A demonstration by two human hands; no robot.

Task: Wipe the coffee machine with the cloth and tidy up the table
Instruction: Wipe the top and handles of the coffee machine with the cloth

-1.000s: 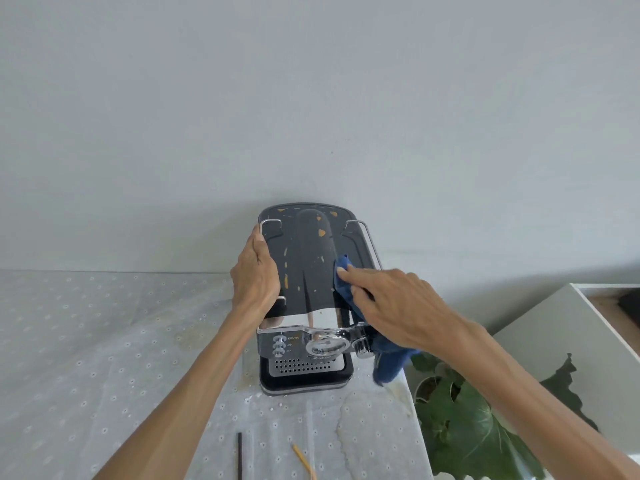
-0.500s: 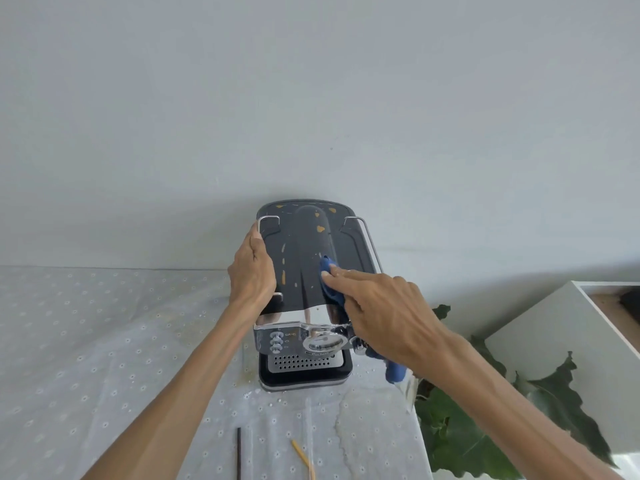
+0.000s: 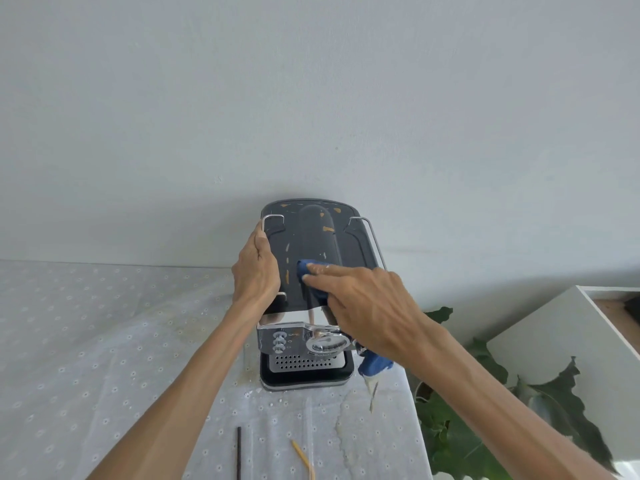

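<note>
Since a second ago, the right hand (image 3: 367,306) has slid the blue cloth (image 3: 308,271) leftward, pressing with straight fingers. Left hand (image 3: 256,271) grips the coffee machine (image 3: 308,368), near the table's (image 3: 104,341) far right corner. Wiping continues; yellow spots (image 3: 328,229) farther back need reaching next.

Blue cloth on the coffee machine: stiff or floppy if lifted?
Likely floppy: the blue cloth bunches under the right hand and its tail droops past the coffee machine. Probably light. It should conform, not slide as one piece.
</note>
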